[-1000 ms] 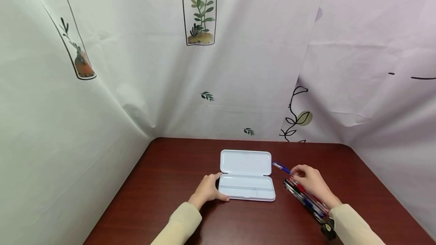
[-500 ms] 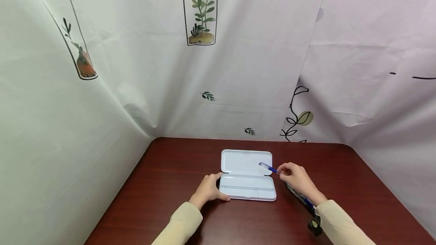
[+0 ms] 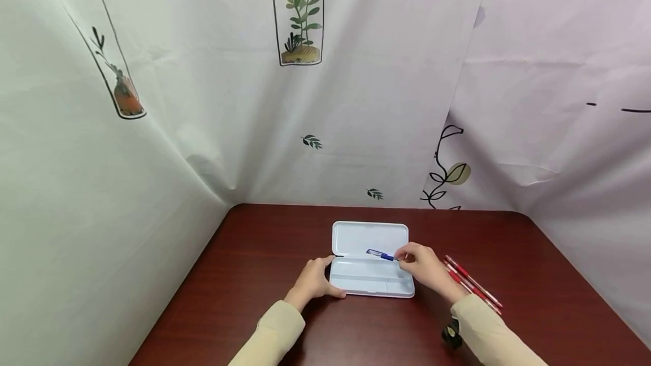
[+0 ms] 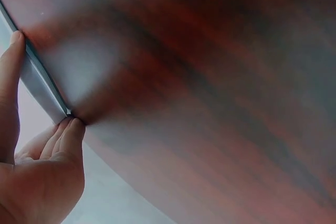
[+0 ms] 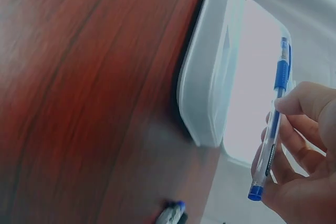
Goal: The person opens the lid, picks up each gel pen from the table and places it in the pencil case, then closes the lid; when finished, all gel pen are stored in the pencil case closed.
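Observation:
An open white pencil case (image 3: 362,288) lies on the table with its lid (image 3: 368,236) folded back. My left hand (image 3: 312,282) grips the case's left end, thumb at the front edge and fingers at the back; the left wrist view shows these fingertips (image 4: 73,121) against its rim. My right hand (image 3: 424,267) pinches a blue pen (image 3: 381,255) between thumb and fingers. This pen hangs over the back of the case's tray, its capped end pointing left. In the right wrist view the clear barrel of the pen (image 5: 271,140) crosses in front of the lid.
Red pens (image 3: 473,284) lie on the brown table (image 3: 244,275) to the right of my right forearm. Tips of other pens (image 5: 172,213) show low in the right wrist view, blurred. Patterned white cloth (image 3: 356,129) stands behind the table and along its sides.
My right hand has carried the blue pen left from beside the pen pile to above the case. My left hand keeps its grip on the case.

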`<state>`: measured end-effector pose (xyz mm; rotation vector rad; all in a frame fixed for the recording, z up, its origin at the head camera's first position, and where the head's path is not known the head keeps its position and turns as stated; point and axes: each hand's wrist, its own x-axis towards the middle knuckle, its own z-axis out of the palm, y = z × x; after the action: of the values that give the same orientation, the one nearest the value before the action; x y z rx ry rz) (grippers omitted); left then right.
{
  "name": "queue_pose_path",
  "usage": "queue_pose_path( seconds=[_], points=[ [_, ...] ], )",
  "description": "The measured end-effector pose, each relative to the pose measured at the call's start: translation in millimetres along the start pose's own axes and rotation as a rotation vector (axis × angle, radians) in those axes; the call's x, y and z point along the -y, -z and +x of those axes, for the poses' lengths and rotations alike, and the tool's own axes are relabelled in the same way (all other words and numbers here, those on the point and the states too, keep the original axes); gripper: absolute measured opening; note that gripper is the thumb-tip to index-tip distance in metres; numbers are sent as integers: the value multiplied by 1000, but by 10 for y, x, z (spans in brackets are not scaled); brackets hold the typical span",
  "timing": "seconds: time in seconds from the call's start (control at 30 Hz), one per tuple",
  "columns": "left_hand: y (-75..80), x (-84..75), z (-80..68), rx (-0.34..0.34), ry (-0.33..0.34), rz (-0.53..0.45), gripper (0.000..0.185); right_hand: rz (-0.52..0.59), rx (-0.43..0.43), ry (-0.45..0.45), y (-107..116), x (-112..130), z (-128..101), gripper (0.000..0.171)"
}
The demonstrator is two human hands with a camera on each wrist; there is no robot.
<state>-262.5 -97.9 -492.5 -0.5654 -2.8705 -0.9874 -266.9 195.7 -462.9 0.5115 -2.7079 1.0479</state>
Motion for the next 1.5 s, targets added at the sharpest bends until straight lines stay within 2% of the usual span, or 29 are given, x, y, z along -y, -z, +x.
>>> queue_pose_path(
  seconds=[0.33, 0.7, 1.0, 1.27, 1.5],
  points=[
    [13, 1, 9, 7, 3, 13, 87, -17, 66, 111, -219, 62, 59, 13],
    [-17, -24, -19, 16, 21, -5, 88, -18, 98, 128, -447, 83, 28, 12],
    [-11, -4, 2, 7, 9, -1, 88, -21, 122, 84, -479, 119, 76, 13],
    [-28, 10, 4, 9, 13, 0, 89, 36, 87, 70, -465, 83, 45, 13],
    [-25, 11, 25, 6, 3, 0, 87, 51, 53, 0, -372, 52, 44, 15]
  ],
)
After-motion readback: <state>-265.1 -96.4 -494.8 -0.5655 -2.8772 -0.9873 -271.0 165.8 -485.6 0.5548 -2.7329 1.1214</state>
